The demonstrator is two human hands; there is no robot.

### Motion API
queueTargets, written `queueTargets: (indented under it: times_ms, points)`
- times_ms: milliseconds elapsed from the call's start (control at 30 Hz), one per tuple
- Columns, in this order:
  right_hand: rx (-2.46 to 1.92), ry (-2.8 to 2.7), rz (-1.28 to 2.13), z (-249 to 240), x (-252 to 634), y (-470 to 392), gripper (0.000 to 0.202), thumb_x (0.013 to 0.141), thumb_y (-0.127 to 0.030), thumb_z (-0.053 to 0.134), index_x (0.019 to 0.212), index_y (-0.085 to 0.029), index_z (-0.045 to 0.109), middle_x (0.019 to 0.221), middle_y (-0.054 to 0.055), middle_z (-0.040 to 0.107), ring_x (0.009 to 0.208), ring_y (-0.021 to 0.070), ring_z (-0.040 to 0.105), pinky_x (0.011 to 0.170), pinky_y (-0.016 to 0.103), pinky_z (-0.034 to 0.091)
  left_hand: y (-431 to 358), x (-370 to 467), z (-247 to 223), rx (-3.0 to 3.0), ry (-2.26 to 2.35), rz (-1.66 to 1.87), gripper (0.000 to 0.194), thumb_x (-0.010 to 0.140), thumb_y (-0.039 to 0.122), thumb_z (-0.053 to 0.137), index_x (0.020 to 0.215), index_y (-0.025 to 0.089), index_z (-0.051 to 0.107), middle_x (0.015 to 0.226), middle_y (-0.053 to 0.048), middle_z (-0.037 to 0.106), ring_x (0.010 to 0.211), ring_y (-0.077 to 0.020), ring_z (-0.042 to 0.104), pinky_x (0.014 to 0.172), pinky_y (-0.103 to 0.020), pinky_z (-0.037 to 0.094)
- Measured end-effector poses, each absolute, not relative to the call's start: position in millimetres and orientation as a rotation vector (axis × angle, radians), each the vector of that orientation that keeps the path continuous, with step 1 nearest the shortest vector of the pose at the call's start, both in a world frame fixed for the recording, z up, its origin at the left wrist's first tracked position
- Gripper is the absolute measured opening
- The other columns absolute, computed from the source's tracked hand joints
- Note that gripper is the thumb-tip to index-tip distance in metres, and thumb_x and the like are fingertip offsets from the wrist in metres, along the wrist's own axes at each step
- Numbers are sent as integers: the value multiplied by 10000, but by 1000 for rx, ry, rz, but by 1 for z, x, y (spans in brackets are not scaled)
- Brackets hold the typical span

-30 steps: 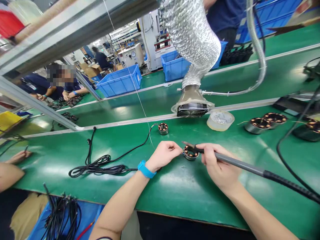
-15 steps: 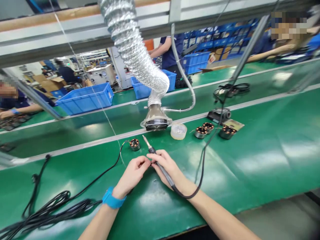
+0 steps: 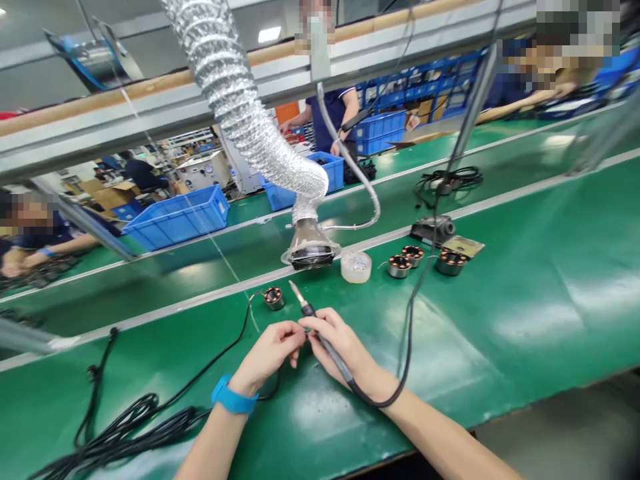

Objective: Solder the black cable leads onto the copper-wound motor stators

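Note:
My right hand [image 3: 345, 343] is closed round a soldering iron [image 3: 334, 357], whose bare tip points up and away over the green bench. Its fingertips meet those of my left hand [image 3: 273, 353], which is pinched closed on a black cable [image 3: 274, 392]. That cable runs from under my left wrist up into the fingers; its end is mostly hidden there. Just beyond my hands sits a motor stator [image 3: 273, 299] with copper windings, wired to another black cable [image 3: 220, 353]. Close behind the iron's tip hangs a fume extraction hood [image 3: 313, 250].
Coiled black cable [image 3: 135, 433] lies at the left. Right of the hood are a round translucent tub [image 3: 356, 267], several more stators [image 3: 451, 262] and a dark metal holder [image 3: 433, 230]. A foil duct [image 3: 240, 107] hangs overhead. Co-workers and blue crates [image 3: 180, 217] are across the bench.
The view has tilted up slightly, so the scene sits lower. My hands remain together, with the iron held as before; a loop of cable now shows below my left hand.

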State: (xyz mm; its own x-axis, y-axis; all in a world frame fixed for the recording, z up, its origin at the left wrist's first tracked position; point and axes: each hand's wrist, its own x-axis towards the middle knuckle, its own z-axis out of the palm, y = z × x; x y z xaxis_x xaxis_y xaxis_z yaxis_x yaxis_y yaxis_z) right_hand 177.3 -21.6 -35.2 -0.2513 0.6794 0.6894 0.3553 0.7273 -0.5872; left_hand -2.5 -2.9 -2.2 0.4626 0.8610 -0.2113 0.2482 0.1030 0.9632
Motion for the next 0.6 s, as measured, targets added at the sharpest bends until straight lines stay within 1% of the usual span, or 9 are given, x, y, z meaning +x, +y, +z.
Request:
queueTargets:
  times_ms: [100,200,267,367,467,600]
  points:
    - [-817,-1864,375,-39,176,-20,418,941,-90,419,1314,-253,512,1054,65,487,881,139,564,775,245,503,-3,-1,-2,1380,1053,621,375,830,501,649,774,141,558,584,38,478,456,-73,436,456,-205,365]
    - [-805,-1902,377,-41,175,-18,426,957,-101,411,1343,-259,496,1056,64,489,886,141,565,778,253,502,-2,0,-1,1307,1100,653,398,788,519,680,775,138,563,623,46,462,427,-42,366,398,-189,293]
    - [-809,-1912,373,-41,175,-18,430,956,-104,422,1346,-268,497,1058,58,495,885,139,575,783,253,507,-2,1,0,1268,1123,669,399,764,514,698,786,138,568,625,59,436,427,-27,316,384,-178,234]
    - [-858,-1888,369,-38,176,-22,414,942,-103,456,1317,-264,520,1076,57,503,865,132,597,792,255,518,-1,1,1,1249,1166,669,364,748,478,705,780,144,565,574,87,372,427,-21,249,387,-175,167]
    - [-878,-1854,345,-36,178,-25,380,931,-104,487,1279,-246,541,1083,61,509,848,128,614,787,256,532,0,0,-1,1260,1187,676,334,749,453,694,771,145,568,567,87,374,433,-23,239,395,-176,166]
    - [-888,-1780,322,-37,178,-25,353,933,-110,510,1259,-238,555,1084,60,512,820,114,629,785,245,549,0,0,-4,1290,1199,696,329,761,455,676,776,141,580,599,66,421,449,-33,283,395,-179,189]
